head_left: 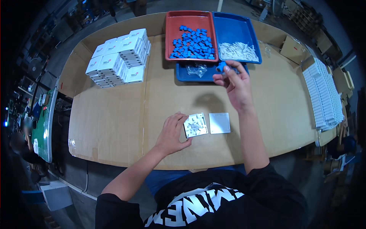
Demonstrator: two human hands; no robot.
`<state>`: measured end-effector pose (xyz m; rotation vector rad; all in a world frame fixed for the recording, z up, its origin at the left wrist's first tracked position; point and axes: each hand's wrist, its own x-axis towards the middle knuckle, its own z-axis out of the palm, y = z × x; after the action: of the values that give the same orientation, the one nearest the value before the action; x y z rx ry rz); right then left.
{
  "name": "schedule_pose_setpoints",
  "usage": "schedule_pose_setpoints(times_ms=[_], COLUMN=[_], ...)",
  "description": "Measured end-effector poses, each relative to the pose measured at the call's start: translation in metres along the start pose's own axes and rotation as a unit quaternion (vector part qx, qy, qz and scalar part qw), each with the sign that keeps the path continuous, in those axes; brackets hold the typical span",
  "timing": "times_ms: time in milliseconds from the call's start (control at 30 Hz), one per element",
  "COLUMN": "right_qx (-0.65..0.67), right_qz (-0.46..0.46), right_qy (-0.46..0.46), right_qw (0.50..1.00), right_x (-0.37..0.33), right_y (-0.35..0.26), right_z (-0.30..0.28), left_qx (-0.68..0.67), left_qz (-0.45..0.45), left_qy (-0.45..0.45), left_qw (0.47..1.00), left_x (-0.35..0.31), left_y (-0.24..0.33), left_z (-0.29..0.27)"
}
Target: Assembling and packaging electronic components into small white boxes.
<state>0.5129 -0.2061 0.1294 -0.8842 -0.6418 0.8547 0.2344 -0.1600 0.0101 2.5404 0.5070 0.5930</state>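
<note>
My left hand [172, 133] lies on the table around the left side of an open white square case [195, 125], fingers at its top corner and thumb by its lower one. Small pieces show inside the case, too small to make out. Just right of it is a flat white square cover [220, 123]. Raised above the table, my right hand [237, 86] pinches a small blue plastic piece [220, 67] between thumb and fingers. Behind it, a red tray [169, 34] holds many similar blue pieces. A blue tray [232, 28] beside it contains white plug-like pieces [240, 51].
Under the two trays sits another blue tray [187, 78] with clear plastic in it. Stacked white boxes [114, 61] stand at the back left. White square parts [324, 95] are piled along the right edge. Cardboard walls [152, 24] rim the table's far side.
</note>
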Motion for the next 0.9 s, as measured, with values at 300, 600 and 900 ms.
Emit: schedule_pose_setpoints(times_ms=[300, 600, 900], right_qx=[0.008, -0.123, -0.439], right_qz=[0.002, 0.014, -0.068], right_qy=[0.005, 0.01, -0.085], right_qw=[1.0, 0.992, 0.892], right_x=[-0.079, -0.102, -0.104], right_y=[-0.005, 0.017, 0.091], right_z=[-0.011, -0.024, -0.018], left_qx=[0.005, 0.034, -0.016], left_qz=[0.011, -0.014, -0.027], left_qy=[0.021, 0.034, 0.027], left_qw=[1.0, 0.999, 0.999], left_x=[-0.001, -0.008, -0.004], left_y=[0.004, 0.004, 0.001], left_z=[0.008, 0.007, 0.007])
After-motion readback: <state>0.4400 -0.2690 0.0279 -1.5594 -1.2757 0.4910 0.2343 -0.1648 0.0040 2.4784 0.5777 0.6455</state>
